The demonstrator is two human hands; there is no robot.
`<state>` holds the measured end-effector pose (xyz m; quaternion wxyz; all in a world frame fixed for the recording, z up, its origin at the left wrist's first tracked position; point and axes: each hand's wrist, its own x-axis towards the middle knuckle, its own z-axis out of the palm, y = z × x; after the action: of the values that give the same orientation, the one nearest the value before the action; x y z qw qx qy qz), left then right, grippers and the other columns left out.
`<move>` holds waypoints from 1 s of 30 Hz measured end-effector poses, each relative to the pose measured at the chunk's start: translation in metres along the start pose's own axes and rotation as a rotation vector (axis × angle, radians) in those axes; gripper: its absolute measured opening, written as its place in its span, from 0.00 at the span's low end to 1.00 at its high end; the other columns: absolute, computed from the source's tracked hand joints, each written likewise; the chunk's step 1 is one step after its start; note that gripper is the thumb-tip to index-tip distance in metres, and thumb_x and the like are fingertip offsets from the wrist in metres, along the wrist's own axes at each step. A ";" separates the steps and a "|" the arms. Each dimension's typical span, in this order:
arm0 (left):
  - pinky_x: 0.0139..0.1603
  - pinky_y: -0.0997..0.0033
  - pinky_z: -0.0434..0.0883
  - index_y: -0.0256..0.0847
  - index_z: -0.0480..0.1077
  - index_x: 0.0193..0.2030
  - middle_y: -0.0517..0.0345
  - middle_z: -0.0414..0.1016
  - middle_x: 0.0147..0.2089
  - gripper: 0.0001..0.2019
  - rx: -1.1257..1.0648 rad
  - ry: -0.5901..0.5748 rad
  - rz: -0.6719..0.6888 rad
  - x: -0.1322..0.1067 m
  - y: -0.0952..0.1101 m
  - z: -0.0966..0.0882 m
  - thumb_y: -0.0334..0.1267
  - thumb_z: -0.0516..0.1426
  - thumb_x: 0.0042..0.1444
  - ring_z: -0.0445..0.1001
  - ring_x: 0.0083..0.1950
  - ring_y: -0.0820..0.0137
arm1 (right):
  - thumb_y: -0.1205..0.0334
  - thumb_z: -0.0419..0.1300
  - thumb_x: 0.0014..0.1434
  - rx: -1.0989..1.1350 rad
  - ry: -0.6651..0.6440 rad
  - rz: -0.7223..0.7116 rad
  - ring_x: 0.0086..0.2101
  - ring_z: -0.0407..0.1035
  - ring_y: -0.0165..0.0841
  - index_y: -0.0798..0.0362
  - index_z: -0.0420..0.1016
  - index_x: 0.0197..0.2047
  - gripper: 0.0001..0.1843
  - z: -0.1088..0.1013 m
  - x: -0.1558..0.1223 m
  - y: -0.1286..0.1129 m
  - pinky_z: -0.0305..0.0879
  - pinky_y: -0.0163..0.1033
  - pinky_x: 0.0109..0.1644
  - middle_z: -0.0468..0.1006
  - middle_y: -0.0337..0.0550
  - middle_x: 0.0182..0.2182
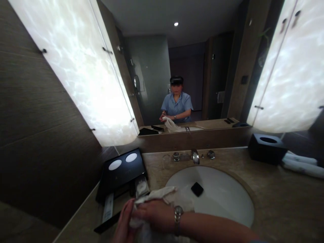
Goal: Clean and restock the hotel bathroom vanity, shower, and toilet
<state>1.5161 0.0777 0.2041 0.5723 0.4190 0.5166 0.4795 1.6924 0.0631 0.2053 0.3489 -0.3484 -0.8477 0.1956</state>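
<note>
A thin white cloth is bunched between my two hands in front of the basin, its loose end hanging toward the sink. My right hand, with a metal watch on the wrist, presses the cloth with closed fingers. Against it from the left, my left hand grips the same bunch; its fingers are partly hidden. Whether anything lies inside the cloth cannot be seen. A small black square item rests in the white sink basin. The mirror reflects a person in a blue shirt holding the cloth.
At left stands a black amenity box with two white round items on top and small packets in front. A chrome faucet sits between two knobs. On the right are a black tissue box and rolled white towels.
</note>
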 end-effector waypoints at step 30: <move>0.26 0.78 0.65 0.40 0.74 0.35 0.64 0.74 0.29 0.12 0.107 0.158 0.560 -0.090 0.114 0.027 0.43 0.66 0.45 0.68 0.26 0.75 | 0.66 0.68 0.56 -0.162 0.035 0.209 0.41 0.77 0.38 0.58 0.83 0.50 0.17 -0.179 -0.071 -0.061 0.70 0.42 0.51 0.84 0.51 0.40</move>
<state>1.5295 0.0112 0.3353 0.3529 0.5363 0.4481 0.6221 1.8319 -0.0141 0.3298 0.3119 -0.4650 -0.8137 0.1558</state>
